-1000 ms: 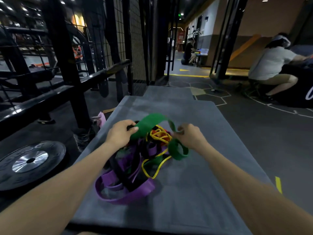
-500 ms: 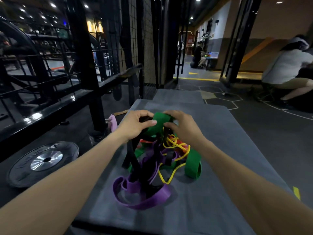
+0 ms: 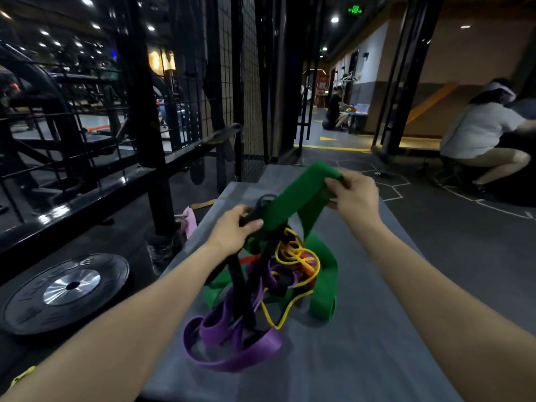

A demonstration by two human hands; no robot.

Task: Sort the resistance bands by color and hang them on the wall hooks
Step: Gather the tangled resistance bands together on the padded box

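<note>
Right hand (image 3: pixel 352 195), centre-right of frame, now raised higher than half a second ago, fingers pinched on wide green rubber band (image 3: pixel 290 198), stretching it clear of tangled pile of purple, yellow, black bands (image 3: pixel 261 285) on grey mat (image 3: pixel 362 343). Left hand (image 3: pixel 233 230) clamps black straps (image 3: pixel 258 216), anchoring pile. Green band likely separating; no hanging yet.

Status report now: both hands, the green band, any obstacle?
Right hand lifts green band. Left hand grips black band. Green band tangled in pile.

Right hand (image 3: pixel 352 195) lifts green band (image 3: pixel 293 198); left hand (image 3: pixel 232 230) grips black band (image 3: pixel 240 274).
</note>
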